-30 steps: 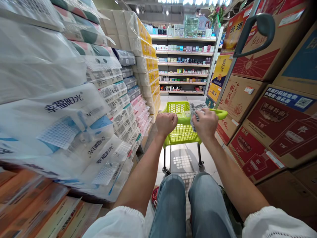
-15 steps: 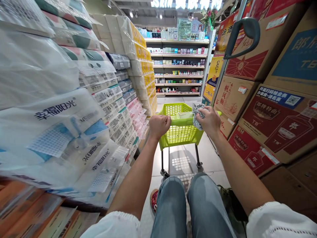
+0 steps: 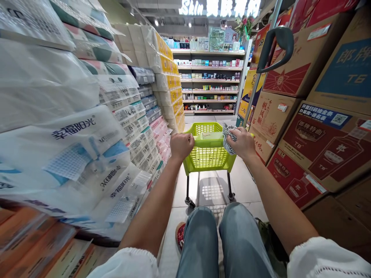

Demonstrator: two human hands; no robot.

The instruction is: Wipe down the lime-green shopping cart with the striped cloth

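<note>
1. In a narrow shop aisle, we grip the near rim of a green cart [image 3: 209, 154] with both hands; the cart stands on the floor tiles [image 3: 213, 189] straight ahead of our knees.

2. Our left hand [image 3: 181, 146] is curled into a closed fist around the rim at the cart's left corner.

3. Our right hand [image 3: 242, 143] is closed too, pinching a striped cloth [image 3: 227, 137] against the rim at the right corner; the cloth bunches up on the thumb side of that hand and hangs a little over the basket.

4. Just left of the left hand rise stacked packs of tissue paper [image 3: 87, 154], bulging out into the aisle. Just right of the right hand stand piled cardboard boxes [image 3: 324, 143], and a grey handle [image 3: 275, 48] on a pole leans above them.

5. Beyond both hands, shelves [image 3: 210, 83] of small bottles and cartons close the aisle.

6. Risk, as we judge it: the gap is tight, so a slight swerve could catch a cart corner on the soft packs or the box edges. The cloth, held only by the fingers, could slip into the basket or snag.
</note>
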